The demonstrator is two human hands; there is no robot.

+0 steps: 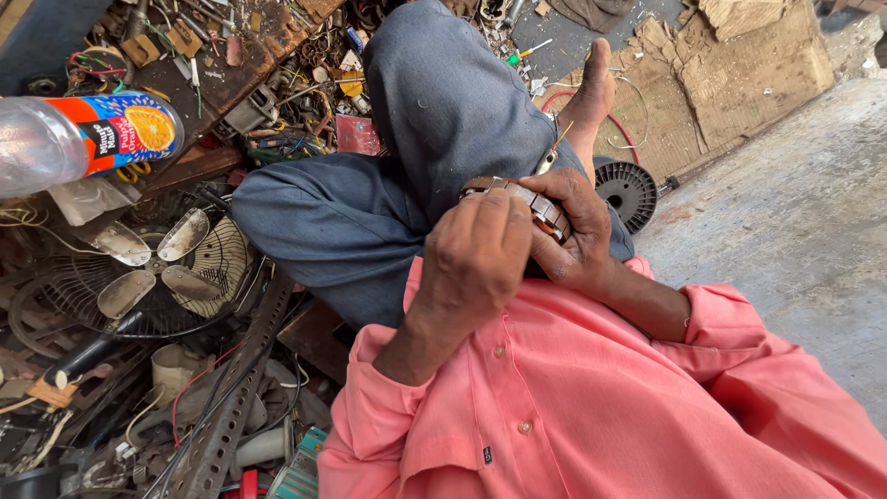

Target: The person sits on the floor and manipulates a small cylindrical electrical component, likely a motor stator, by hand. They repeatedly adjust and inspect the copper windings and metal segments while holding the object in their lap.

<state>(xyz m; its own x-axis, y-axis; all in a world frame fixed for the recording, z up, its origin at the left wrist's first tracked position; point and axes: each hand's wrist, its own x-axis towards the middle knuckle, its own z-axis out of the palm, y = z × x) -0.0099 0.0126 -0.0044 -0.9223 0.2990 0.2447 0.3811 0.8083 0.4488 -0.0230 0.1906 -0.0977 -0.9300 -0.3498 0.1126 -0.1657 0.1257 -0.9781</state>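
Scrap covers the floor (pixel 795 231) on one side and bare concrete runs along the other, with a person in a pink shirt (pixel 573 397) and grey trousers (pixel 443 102) sitting between them. Both hands meet over the raised knee. The fingers (pixel 564 189) of the right hand (pixel 577 231) are curled tight around a ring-shaped stator (pixel 531 201) of stacked metal plates, gripping its far edge. The left hand (pixel 476 254) lies over the near side of the ring, its fingers bent down onto it; how firmly they press cannot be told, since the back of the hand hides them. A thin wire (pixel 560 137) sticks up just beyond the right fingers.

From here the ring could slip off the knee if either grip loosens, as nothing supports it from below but cloth. The plate edges look sharp and could cut bare fingertips that slide along them. The wire could bend or snap if the ring is twisted.

Beyond the right fingers a black finned rotor (pixel 628 189) rests on the floor by the bare foot (pixel 591 92). Well away from the left fingers lie a fan guard (pixel 139 286) with metal blades (pixel 183 236) on it, a perforated angle bar (pixel 231 407), and a clear plastic bottle (pixel 74 139) with an orange label; whether it holds liquid cannot be told.
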